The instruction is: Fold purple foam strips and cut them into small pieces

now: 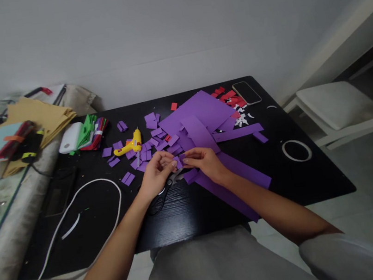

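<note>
Between my two hands is a small purple paper piece (179, 161), pinched from both sides above the black table. My left hand (158, 170) holds its left edge with thumb and fingers. Opposite it, my right hand (204, 161) grips the right edge. Black-handled scissors (160, 202) lie under and beside my left hand, their blades partly hidden. Many small purple paper pieces (128, 178) are scattered to the left and beyond. Large purple sheets and strips (198, 105) spread behind and under my right hand and forearm.
A yellow glue gun (133, 144) lies left of my hands. A phone (246, 92), red paper pieces (232, 98) and white scraps (240, 120) are at the back right. A roll of tape (296, 150) sits at right. A white cable (119, 192) loops at left beside bundled paper (96, 132).
</note>
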The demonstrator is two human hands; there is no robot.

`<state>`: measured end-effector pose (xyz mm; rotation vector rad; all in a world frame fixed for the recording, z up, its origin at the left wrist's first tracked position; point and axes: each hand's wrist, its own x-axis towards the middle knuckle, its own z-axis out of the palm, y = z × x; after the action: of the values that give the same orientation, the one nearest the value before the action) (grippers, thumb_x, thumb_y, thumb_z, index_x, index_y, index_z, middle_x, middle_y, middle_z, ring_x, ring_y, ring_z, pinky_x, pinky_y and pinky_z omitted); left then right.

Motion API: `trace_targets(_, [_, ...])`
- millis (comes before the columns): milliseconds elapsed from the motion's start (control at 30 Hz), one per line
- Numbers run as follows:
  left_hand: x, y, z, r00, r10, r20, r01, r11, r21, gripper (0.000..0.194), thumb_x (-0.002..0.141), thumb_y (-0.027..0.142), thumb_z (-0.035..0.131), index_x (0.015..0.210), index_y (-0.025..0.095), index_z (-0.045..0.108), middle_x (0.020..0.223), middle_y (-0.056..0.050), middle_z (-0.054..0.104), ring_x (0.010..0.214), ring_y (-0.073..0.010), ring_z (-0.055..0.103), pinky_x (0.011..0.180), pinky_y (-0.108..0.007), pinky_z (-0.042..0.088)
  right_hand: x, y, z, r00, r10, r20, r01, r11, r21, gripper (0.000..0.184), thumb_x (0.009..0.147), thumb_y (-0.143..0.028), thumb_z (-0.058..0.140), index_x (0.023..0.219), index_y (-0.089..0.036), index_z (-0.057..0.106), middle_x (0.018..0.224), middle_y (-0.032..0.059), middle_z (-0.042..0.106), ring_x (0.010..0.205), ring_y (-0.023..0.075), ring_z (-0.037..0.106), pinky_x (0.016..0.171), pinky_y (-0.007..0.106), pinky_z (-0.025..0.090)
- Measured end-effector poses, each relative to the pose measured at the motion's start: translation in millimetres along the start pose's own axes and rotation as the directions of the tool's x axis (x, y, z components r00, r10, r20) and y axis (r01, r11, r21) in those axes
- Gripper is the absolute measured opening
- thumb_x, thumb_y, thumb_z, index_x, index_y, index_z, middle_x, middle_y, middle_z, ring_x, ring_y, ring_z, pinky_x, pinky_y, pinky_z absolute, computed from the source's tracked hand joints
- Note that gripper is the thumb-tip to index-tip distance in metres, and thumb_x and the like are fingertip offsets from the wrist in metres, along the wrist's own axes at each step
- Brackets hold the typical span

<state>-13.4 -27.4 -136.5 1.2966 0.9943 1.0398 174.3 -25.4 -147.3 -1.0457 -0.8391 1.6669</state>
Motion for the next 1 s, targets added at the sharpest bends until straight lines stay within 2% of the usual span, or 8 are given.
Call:
trace_targets(133, [0.2, -4.7, 0.8, 0.999, 0.033, -0.027, -0.031, 0.998, 0.055, 0.030, 0.082, 0.038, 0.077, 0.095, 0.018, 0.060, 0.073, 0.002, 0.061, 0.068, -0.0118, 0.061, 0.068, -0.025, 0.051, -1.7, 1.5, 1.7, 1.000, 0.008, 0.030, -0.008, 1.000, 0.002, 0.033, 0.057, -0.031, 0.090, 0.083, -0.018, 0.076, 0.081, 0.0012, 0.077, 0.076, 0.0178, 0.074, 0.088, 0.040, 0.061])
trace_targets(333, [-0.8, -7.7, -1.1, 0.993, 0.103, -0.065, -0.086, 0.969, 0.231, 0.025, 0.084, 0.036, 0.076, 0.095, 0.018, 0.062, 0.080, 0.001, 0.062, 0.073, -0.0123, 0.060, 0.073, -0.026, 0.050, -3.7, 0.0, 3.5, 0.999, 0.014, 0.047, -0.014, 1.000, 0.004, 0.033, 0.057, -0.032, 0.090, 0.082, -0.017, 0.076, 0.080, 0.0012, 0.076, 0.076, 0.0186, 0.074, 0.089, 0.041, 0.061])
trace_targets(600, [-0.6, -5.8, -4.4, 0.973, 0.229, -0.010, -0.206, 0.894, 0.397, 0.017, 0.087, 0.035, 0.072, 0.093, 0.020, 0.068, 0.088, -0.002, 0.065, 0.078, -0.0149, 0.061, 0.074, -0.029, 0.050, -3.3, 1.6, 3.5, 0.997, 0.034, 0.064, -0.034, 0.999, 0.003, 0.031, 0.060, -0.035, 0.089, 0.084, -0.017, 0.078, 0.080, 0.0009, 0.075, 0.076, 0.0170, 0.072, 0.084, 0.039, 0.063])
trace_targets(833, [-0.6, -5.2, -4.6, 0.970, 0.244, 0.003, -0.224, 0.884, 0.410, 0.022, 0.088, 0.036, 0.071, 0.103, 0.021, 0.068, 0.095, -0.004, 0.066, 0.082, -0.0166, 0.064, 0.076, -0.030, 0.053, -3.7, -0.2, 2.1, 0.988, 0.055, 0.147, -0.048, 0.997, -0.052, 0.035, 0.061, -0.033, 0.089, 0.092, -0.018, 0.079, 0.089, 0.0030, 0.077, 0.079, 0.0162, 0.072, 0.079, 0.033, 0.060])
trace_targets(1000, [-0.8, -6.4, -4.2, 0.972, 0.235, 0.023, -0.220, 0.866, 0.449, 0.018, 0.088, 0.035, 0.070, 0.098, 0.020, 0.071, 0.091, -0.004, 0.067, 0.078, -0.0161, 0.064, 0.072, -0.029, 0.052, -5.0, -3.5, 3.5, 0.987, 0.046, 0.152, -0.030, 0.994, -0.108, 0.032, 0.065, -0.037, 0.086, 0.090, -0.018, 0.080, 0.088, 0.0029, 0.077, 0.078, 0.0155, 0.070, 0.080, 0.032, 0.058])
